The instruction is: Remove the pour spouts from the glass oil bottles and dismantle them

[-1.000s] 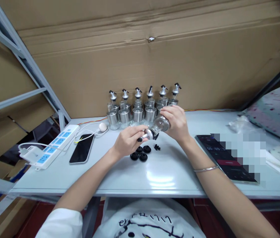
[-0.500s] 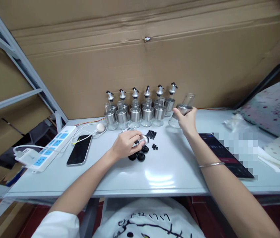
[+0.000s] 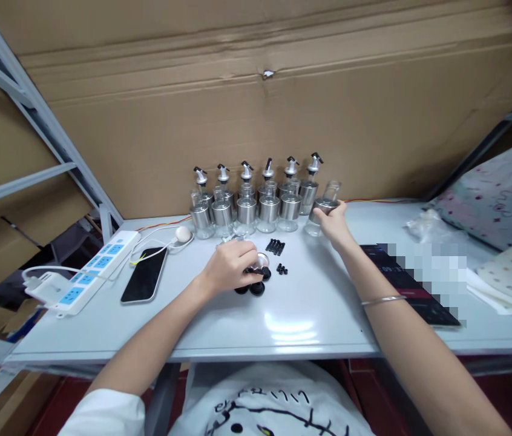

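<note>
My right hand [image 3: 334,225] is wrapped round the steel band of a glass bottle [image 3: 327,204] without a spout, at the right end of the bottle rows. My left hand [image 3: 233,264] is closed on a silver and black pourer top [image 3: 260,263], low over the table. Black round caps [image 3: 257,288] lie just beneath it. To their right are several small black rings [image 3: 282,269] and a group of black tubes [image 3: 276,246]. Behind stand open glass bottles [image 3: 269,209] with steel bands, and a back row fitted with pourers [image 3: 291,166].
At the left of the table [image 3: 219,333] lie a phone [image 3: 144,275], a power strip [image 3: 97,272] and white cables. A dark tablet [image 3: 413,287] lies by my right forearm. Clear plastic [image 3: 433,227] and patterned fabric are at the right. Cardboard [image 3: 256,121] stands behind.
The bottle in my right hand has come down and left, and stands more upright beside the row. The pourer top in my left hand has turned and tilted lower.
</note>
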`<state>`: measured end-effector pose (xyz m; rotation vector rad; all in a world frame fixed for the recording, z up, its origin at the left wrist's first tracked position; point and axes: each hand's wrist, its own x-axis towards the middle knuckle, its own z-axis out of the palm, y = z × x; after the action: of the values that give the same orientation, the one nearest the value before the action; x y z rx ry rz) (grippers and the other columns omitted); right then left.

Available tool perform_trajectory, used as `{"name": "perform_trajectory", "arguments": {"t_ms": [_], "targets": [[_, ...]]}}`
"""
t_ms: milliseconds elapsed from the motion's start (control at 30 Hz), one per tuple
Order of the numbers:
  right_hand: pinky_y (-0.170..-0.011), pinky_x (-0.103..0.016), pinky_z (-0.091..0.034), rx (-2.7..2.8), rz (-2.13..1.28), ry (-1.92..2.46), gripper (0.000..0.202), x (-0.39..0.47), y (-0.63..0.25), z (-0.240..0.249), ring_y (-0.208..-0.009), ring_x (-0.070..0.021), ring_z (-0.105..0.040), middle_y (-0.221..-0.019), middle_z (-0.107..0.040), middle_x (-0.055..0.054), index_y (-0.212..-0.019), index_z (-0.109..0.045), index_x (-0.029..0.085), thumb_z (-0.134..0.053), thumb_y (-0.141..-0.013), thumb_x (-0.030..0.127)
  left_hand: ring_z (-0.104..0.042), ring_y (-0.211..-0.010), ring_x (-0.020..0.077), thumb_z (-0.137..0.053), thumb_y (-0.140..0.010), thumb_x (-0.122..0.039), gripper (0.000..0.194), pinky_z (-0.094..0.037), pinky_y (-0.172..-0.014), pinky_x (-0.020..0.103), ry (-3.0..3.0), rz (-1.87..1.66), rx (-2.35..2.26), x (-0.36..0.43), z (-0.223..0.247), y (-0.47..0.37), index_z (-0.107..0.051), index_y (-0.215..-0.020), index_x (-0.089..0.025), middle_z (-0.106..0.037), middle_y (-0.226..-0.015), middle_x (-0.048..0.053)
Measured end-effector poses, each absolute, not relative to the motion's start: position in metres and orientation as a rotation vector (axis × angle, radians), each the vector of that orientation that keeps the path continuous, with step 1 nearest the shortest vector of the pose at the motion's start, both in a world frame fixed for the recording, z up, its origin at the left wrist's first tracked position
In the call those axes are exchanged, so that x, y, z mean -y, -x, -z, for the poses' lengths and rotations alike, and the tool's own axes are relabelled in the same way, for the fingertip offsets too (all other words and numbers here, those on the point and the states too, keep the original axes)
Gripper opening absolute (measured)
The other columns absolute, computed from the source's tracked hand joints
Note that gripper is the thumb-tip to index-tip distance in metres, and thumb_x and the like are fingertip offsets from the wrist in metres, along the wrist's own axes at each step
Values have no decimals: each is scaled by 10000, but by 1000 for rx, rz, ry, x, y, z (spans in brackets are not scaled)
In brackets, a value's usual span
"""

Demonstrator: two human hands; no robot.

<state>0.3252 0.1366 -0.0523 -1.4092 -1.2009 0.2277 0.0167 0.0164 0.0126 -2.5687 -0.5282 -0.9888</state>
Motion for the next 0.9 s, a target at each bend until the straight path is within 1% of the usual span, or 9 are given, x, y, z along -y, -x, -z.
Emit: {"name": "perform_trajectory", "arguments": {"t_ms": [133, 200, 333, 467, 633, 733, 800, 867, 900], "targets": [[-1041, -524, -311, 1123, -225, 1523, 674, -131, -321, 48, -1190, -322, -424, -1196, -435, -200, -1243, -365, 105, -606, -641, 288, -488, -600, 135, -540, -796, -252, 130, -342, -565, 254, 2589, 955, 565, -15, -15, -16, -479, -699, -190, -574, -705, 14], [-1032, -542, -313, 1098, -165, 1524, 657, -129, -320, 48, -1158, -329, -441, -1159, -425, -198, -1254, -409, 83, -583, -642, 249, -479, -591, 139, -555, -788, -270, 141, -344, -560, 255, 2591, 962, 570, -14, -16, -16, -477, -700, -192, -565, -699, 15], [-977, -538, -379, 1111, -103, 1427, 582, -129, -322, 49, -982, -271, -537, -1048, -459, -140, -1249, -461, 128, -494, -672, 187, -468, -574, 142, -595, -779, -293, 195, -335, -543, 254, 2584, 970, 577, -15, -16, -16, -452, -686, -196, -543, -667, 7], [-936, -519, -419, 1142, -90, 1461, 478, -130, -322, 46, -909, -249, -544, -939, -525, -112, -1146, -532, 138, -465, -674, 165, -473, -577, 139, -605, -768, -265, 213, -337, -556, 253, 2607, 956, 600, -16, -15, -16, -422, -681, -199, -547, -655, -2], [-858, -465, -471, 1168, -109, 1446, 511, -116, -306, 33, -844, -214, -547, -1002, -542, -115, -1200, -464, 140, -504, -693, 196, -489, -581, 126, -588, -734, -211, 192, -372, -717, 297, 2623, 967, 709, -17, -14, -17, -403, -684, -196, -564, -646, -25], [-818, -421, -485, 1229, 32, 1332, 482, -94, -280, 13, -833, -204, -550, -1066, -526, -130, -1187, -486, 143, -563, -736, 293, -498, -580, 120, -590, -707, -177, 197, -348, -797, 339, 2597, 969, 906, -18, -14, -18, -396, -676, -189, -581, -653, -36], [-701, -354, -499, 1414, -94, 1207, 321, -76, -257, -1, -750, -187, -561, -890, -569, -69, -1058, -562, 171, -521, -817, 379, -504, -579, 121, -595, -705, -174, 202, -334, -818, 357, 2578, 948, 1078, -19, -14, -18, -397, -671, -185, -586, -651, -41], [-620, -305, -488, 1665, -374, 1044, 292, -57, -235, -12, -615, -156, -555, -694, -570, -7, -996, -591, 189, -458, -880, 421, -511, -577, 127, -602, -727, -203, 205, -323, -836, 378, 2568, 901, 1248, -21, -14, -18, -405, -672, -183, -584, -634, -47], [-608, -289, -482, 1785, -450, 981, 287, -49, -224, -16, -595, -147, -557, -667, -572, 2, -987, -607, 190, -493, -874, 428, -517, -580, 132, -604, -742, -223, 207, -319, -842, 387, 2568, 877, 1319, -21, -14, -17, -412, -676, -183, -585, -628, -48]]}}
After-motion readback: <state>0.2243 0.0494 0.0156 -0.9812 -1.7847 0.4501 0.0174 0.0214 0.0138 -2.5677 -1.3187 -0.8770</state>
